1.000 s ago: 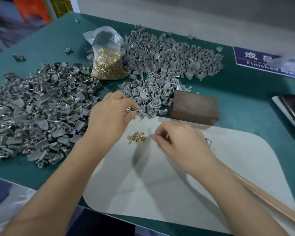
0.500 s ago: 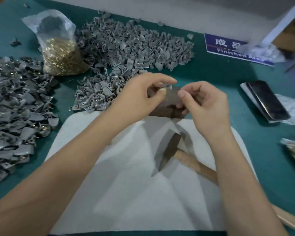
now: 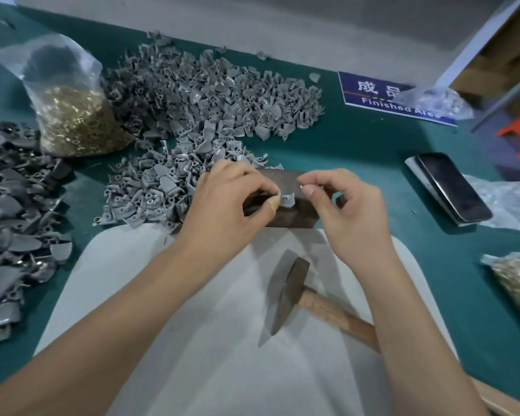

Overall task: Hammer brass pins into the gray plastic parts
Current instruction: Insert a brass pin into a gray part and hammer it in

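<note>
Green table (image 3: 357,151) | sign (image 3: 382,97) "Finished Area" | left hand (image 3: 231,205) pinches gray part (image 3: 287,201) | right hand (image 3: 345,205) pinches pin (image 3: 301,185)

Small assembly workshop bench. Indicators: green work surface (image 3: 357,151) carrying bulk heaps of gray plastic parts (image 3: 210,94) far and left, a bag of brass pins (image 3: 75,121) far left, a hammer (image 3: 294,292) near, and a blue "Finished Area" sign (image 3: 373,94) far right.

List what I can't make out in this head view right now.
- Brass pin: too small; only a glint at the right hand fingertips.
- Hammer handle end: hidden under the right forearm.
- Block top: mostly covered by both hands.
- Blue sign: text partly covered by a plastic bag.
</note>
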`<move>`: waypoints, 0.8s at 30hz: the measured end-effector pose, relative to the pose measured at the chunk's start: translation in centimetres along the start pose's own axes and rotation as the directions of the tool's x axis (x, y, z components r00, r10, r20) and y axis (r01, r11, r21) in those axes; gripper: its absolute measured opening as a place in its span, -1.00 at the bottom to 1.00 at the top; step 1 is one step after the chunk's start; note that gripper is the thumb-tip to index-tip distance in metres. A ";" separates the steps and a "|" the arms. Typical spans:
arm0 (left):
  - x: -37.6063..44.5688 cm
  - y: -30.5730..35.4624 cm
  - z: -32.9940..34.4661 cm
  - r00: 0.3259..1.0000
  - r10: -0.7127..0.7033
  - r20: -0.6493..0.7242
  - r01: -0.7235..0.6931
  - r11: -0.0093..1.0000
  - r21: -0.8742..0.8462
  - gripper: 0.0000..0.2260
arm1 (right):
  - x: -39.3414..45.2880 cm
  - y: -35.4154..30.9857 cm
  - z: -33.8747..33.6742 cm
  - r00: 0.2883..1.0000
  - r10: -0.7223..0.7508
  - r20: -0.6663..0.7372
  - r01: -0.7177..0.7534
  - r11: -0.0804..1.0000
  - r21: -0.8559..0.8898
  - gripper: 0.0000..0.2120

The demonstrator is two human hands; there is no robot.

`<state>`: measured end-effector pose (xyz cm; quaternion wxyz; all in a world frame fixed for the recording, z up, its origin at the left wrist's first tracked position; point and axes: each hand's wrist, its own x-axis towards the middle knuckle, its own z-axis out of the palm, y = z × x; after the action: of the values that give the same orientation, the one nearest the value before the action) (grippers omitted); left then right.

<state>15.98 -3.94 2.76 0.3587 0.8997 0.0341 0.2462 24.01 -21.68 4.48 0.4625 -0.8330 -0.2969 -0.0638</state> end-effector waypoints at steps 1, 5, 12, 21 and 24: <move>-0.1 0.0 0.1 1.000 -0.001 -0.008 0.001 1.000 -0.007 -0.94 | 0.0 0.0 0.1 0.999 -0.033 -0.002 0.032 0.998 -0.058 -0.85; -0.4 0.0 0.4 0.999 -0.019 -0.035 0.017 0.999 -0.042 -0.92 | -0.1 -0.2 0.8 0.999 -0.036 0.031 0.039 0.991 -0.131 -0.85; -0.4 -0.1 0.6 0.998 -0.019 -0.065 0.015 0.998 -0.055 -0.91 | -0.1 -0.6 1.0 0.996 0.037 0.086 -0.025 0.991 -0.131 -0.88; -0.5 -0.4 0.8 0.997 -0.041 -0.069 0.034 0.994 -0.100 -0.91 | -0.4 -0.5 1.3 0.997 0.074 -0.016 -0.075 0.985 -0.155 -0.95; -0.6 -0.5 0.9 0.996 -0.049 -0.069 0.042 0.995 -0.092 -0.92 | -0.5 -0.5 1.4 0.997 0.073 -0.006 -0.073 0.995 -0.068 -0.96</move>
<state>15.93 -4.28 1.63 0.4030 0.8724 0.0560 0.2710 23.11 -20.59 3.90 0.4364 -0.8584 -0.2631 -0.0586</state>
